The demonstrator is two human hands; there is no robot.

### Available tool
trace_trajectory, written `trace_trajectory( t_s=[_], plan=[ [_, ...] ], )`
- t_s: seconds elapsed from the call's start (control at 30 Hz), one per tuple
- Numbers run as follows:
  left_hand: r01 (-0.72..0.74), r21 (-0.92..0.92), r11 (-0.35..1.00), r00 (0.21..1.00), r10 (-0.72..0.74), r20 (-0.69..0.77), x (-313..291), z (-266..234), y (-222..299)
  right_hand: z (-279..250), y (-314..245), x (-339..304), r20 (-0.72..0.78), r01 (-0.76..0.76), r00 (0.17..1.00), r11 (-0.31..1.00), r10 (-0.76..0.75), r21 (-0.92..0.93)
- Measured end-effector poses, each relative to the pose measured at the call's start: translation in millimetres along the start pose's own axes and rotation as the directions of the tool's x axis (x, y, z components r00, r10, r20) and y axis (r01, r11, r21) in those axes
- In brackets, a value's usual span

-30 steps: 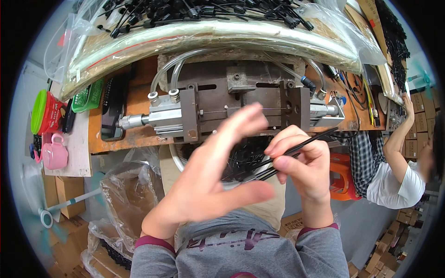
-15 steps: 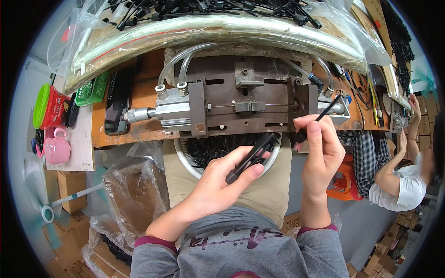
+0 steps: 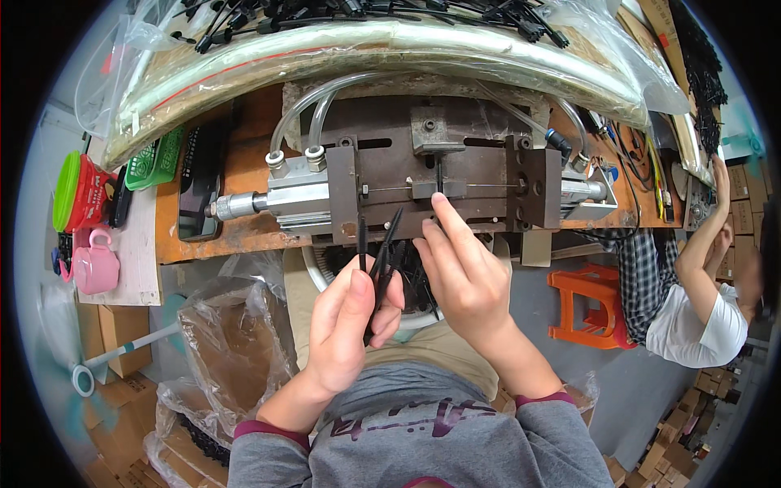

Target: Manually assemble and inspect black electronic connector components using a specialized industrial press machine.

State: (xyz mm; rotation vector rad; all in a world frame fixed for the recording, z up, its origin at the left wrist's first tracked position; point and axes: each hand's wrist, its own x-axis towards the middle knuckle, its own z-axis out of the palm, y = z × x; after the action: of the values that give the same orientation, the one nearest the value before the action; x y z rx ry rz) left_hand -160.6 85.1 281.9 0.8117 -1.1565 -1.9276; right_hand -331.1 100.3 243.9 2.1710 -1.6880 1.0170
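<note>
My left hand [image 3: 346,313], in front of the metal fixture [image 3: 386,154], is closed round several slim black plastic pieces [image 3: 384,268], some with bristle-like ends pointing up. With its index finger stretched out, my right hand [image 3: 468,281] reaches to the block [image 3: 425,189] in the middle of the fixture. That fingertip touches the near end of a thin black stick [image 3: 440,172] lying across the block. The other fingers are loosely bent; my thumb is mostly hidden. A thin rod points at the block from either side.
A white-rimmed basin [image 3: 313,264] of black pieces sits on my lap. Clear hoses [image 3: 305,102] arch over the fixture. More black pieces [image 3: 366,10] lie behind it. A phone [image 3: 201,195] and pink cup [image 3: 96,264] are at left, an orange stool [image 3: 590,301] and another person [image 3: 704,313] at right.
My right hand has moved left and forward to the block, where the black stick now lies. My left hand has turned its pieces more upright. The other person's arms have moved.
</note>
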Motion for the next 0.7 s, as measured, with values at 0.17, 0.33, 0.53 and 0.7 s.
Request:
trace_trajectory(
  t_s=[0.17, 0.33, 0.53, 0.7],
  plan=[
    [-0.011, -0.108, 0.994, 1.000, 0.008, -0.020, 0, 1, 0, -10, 2, 5, 0.082, -0.008, 0.997, 0.999, 0.004, 0.037],
    [-0.045, -0.238, 0.970, 0.998, 0.057, 0.042, 2, -3, -3, -16, 0, 14, 0.139, -0.069, 0.988, 0.998, 0.067, 0.012],
    [-0.052, -0.290, 0.956, 0.998, 0.060, 0.017, 6, 3, -5, -24, 3, 18, 0.173, -0.031, 0.984, 0.999, 0.034, -0.023],
    [-0.060, -0.238, 0.969, 0.997, 0.049, -0.054, 8, 9, -10, -59, -13, 22, 0.098, -0.058, 0.995, 0.849, 0.007, 0.525]
  ],
)
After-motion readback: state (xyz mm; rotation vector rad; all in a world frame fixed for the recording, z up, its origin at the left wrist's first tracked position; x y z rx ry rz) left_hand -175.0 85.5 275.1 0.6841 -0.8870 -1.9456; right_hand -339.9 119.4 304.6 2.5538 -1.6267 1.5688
